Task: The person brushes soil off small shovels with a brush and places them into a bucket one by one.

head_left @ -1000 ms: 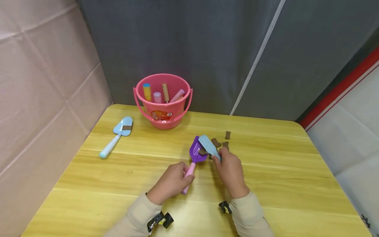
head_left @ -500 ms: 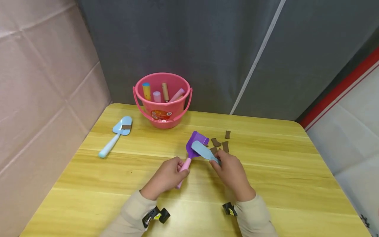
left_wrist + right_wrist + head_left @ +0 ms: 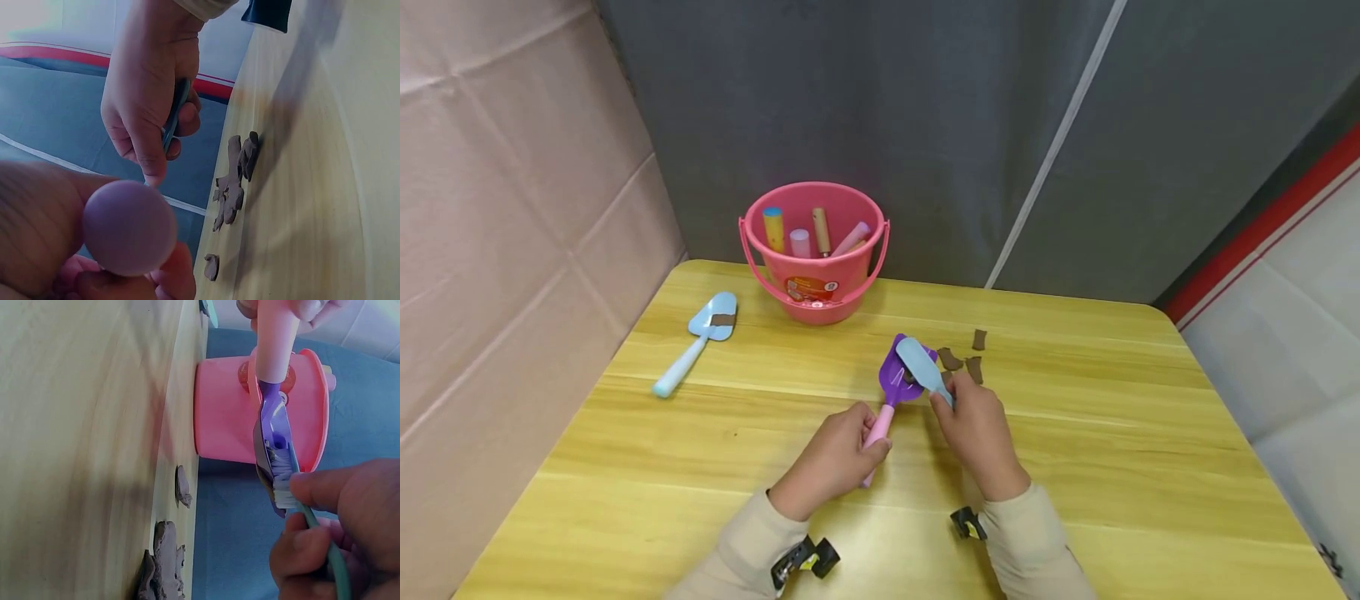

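My left hand (image 3: pixel 833 457) grips the pink handle of a small purple dustpan (image 3: pixel 891 377), its blade pointing away from me. In my right hand (image 3: pixel 981 437) is a light blue brush (image 3: pixel 919 363), pinched between thumb and fingers. The right wrist view shows the white bristles (image 3: pixel 285 487) of the brush against the dustpan's blade, which is above the tabletop. Something brown shows on the blade, partly covered by the brush. Several flat brown pieces (image 3: pixel 950 359), perhaps clay, lie on the table just right of the dustpan; my right hand hides part of them.
A pink bucket (image 3: pixel 820 292) with several handles sticking up in it stands at the back of the table. To the left lies a light blue trowel (image 3: pixel 703 342) with a brown strip across its blade. A dark curtain (image 3: pixel 850 100) hangs behind.
The dustpan swung left with its blade angled right, then came back to the right and straightened. The brush moved down-left over the blade, then back up. Both hands kept their hold.
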`<state>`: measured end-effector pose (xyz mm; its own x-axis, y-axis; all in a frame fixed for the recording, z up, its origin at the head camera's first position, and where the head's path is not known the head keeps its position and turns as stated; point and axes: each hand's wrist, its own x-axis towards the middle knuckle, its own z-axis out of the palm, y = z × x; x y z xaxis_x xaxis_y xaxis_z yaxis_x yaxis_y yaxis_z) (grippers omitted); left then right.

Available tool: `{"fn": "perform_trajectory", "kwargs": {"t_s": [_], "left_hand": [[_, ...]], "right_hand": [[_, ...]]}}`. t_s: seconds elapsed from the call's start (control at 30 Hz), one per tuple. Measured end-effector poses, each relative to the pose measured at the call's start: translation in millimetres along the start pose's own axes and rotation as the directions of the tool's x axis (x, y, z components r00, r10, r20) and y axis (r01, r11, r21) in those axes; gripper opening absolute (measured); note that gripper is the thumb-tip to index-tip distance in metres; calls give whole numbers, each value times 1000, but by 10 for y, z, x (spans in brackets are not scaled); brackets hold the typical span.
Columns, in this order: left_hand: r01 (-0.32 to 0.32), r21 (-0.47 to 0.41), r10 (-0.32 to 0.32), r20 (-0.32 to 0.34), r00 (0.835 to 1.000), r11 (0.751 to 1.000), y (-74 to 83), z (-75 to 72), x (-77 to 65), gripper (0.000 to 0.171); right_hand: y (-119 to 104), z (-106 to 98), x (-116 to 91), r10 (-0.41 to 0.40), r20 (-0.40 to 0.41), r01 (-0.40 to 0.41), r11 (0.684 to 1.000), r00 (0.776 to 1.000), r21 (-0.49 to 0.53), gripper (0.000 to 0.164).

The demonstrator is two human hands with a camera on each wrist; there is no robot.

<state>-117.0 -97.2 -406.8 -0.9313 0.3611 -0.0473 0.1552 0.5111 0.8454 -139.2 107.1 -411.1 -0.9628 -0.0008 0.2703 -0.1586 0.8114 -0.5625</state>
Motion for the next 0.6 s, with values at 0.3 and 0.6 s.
{"fn": "perform_trajectory", "kwargs": {"t_s": [0.3,0.6], "left_hand": [[22,-12,-22,-25,999,1000,-38,-15,30,16],[103,-47,-106,-70,992,994,-136,-163,61,20]], "right_hand": [[-39,26,48,34,-18,-34,999,999,31,17],[41,-201,-13,-86,31,84,995,996,59,16]]}}
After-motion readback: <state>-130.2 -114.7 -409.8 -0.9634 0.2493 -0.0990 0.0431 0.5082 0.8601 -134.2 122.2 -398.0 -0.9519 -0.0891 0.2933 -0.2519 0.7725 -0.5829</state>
